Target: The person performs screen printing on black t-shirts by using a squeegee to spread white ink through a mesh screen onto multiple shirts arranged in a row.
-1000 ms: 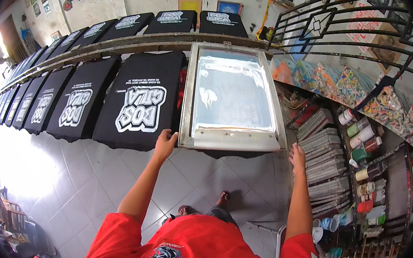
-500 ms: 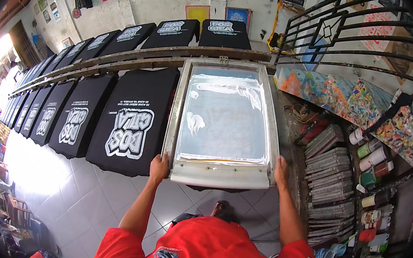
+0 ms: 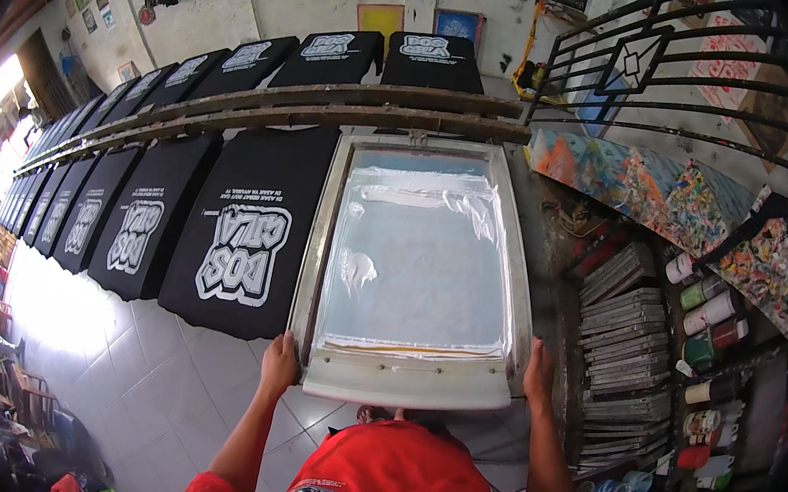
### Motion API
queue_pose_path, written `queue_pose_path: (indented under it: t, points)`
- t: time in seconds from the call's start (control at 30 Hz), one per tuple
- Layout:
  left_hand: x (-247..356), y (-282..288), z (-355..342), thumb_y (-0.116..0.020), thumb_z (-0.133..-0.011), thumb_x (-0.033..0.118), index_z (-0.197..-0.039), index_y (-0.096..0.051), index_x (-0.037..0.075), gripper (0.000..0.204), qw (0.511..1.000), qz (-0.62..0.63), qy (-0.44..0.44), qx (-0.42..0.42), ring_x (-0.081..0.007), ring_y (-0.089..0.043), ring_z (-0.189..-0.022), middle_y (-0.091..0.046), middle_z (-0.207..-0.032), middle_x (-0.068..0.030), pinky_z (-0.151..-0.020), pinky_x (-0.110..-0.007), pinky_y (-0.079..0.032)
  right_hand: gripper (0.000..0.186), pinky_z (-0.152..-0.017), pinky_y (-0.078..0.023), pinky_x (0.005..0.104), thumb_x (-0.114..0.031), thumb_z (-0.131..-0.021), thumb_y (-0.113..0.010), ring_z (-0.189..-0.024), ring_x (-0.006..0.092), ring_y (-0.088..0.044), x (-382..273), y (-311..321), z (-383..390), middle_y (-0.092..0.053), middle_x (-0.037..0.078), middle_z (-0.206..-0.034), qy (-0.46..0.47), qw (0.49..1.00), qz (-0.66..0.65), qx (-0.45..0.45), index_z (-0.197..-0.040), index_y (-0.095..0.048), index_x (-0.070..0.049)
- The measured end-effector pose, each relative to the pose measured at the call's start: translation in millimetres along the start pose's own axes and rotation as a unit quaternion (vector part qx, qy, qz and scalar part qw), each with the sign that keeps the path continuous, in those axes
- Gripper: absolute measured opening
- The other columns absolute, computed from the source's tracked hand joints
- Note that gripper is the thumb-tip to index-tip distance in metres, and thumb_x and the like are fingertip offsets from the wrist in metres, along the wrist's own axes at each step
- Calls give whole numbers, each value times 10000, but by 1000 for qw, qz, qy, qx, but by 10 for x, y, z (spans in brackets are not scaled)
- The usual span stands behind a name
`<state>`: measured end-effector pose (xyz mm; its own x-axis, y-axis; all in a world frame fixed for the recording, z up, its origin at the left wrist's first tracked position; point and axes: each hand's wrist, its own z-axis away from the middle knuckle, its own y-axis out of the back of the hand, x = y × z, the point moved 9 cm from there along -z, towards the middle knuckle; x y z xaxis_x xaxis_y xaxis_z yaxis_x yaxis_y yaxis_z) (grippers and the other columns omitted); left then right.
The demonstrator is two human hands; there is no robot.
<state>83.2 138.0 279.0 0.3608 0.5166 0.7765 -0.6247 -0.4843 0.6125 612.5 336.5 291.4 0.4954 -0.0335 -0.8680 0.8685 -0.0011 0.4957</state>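
A pale aluminium printing screen (image 3: 416, 267) lies over the end place in the near row of pallets, with white ink streaked along its top and left part and a wide lip at its near end. My left hand (image 3: 281, 361) is closed on the screen's left edge near the front corner. My right hand (image 3: 537, 372) grips the opposite edge at about the same height. Just left of the screen is a black T-shirt (image 3: 236, 231) on a pallet, printed with a large white design.
More printed black shirts (image 3: 108, 209) line two rows either side of wooden rails (image 3: 303, 109). At right stand stacked frames (image 3: 621, 353), paint containers (image 3: 710, 314), a paint-crusted board (image 3: 664, 201) and a black metal grille (image 3: 672, 121). A tiled floor (image 3: 153, 384) shows below.
Both hands have closed on the screen's sides, and the screen now appears lower in the picture, nearer my body, and slightly further left.
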Motion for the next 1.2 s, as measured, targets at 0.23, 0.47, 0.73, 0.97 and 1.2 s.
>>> queue_pose_path:
  t: [0.23, 0.47, 0.73, 0.97, 1.2]
  points:
    - [227, -90, -281, -387, -1018, 387, -872, -589, -70, 521, 1000, -14, -1, -11, -487, -595, -870, -608, -847, -320, -764, -499, -447, 679, -1063, -361, 389, -493, -1032, -279, -1275, 370, -496, 48, -38, -202, -559, 262, -1313, -15, 1000, 4, 17, -1297, -534, 79]
    - [379, -241, -268, -394, -1019, 376, -854, -570, -57, 496, 999, -38, -20, -14, -510, -579, -858, -604, -848, -327, -745, -518, -445, 748, -1078, -338, 381, -563, -1016, -260, -1291, 349, -485, 182, 68, -304, -548, 243, -1341, -18, 999, -23, 37, -1322, -523, 67]
    - [377, -243, -302, -380, -1020, 379, -865, -574, -57, 502, 1000, -3, -18, -17, -511, -576, -871, -606, -856, -327, -761, -530, -440, 724, -1081, -333, 377, -539, -1021, -260, -1297, 335, -483, -23, 96, -227, -546, 227, -1351, -51, 998, 31, 25, -1320, -528, 64]
    - [222, -358, -325, -366, -1021, 379, -863, -585, -52, 508, 999, -41, -7, -6, -509, -581, -884, -616, -870, -322, -767, -541, -440, 692, -1075, -342, 392, -520, -1023, -268, -1288, 359, -482, 282, -5, -308, -542, 242, -1342, -59, 996, 50, 46, -1325, -523, 48]
    - [48, -467, -382, -387, -1023, 370, -969, -576, -41, 455, 999, 38, -20, 3, -476, -593, -939, -628, -955, -302, -816, -494, -455, 615, -1058, -367, 429, -477, -1006, -366, -1237, 395, -503, 252, 32, -281, -541, 235, -1328, -46, 992, 66, 102, -1347, -499, 17]
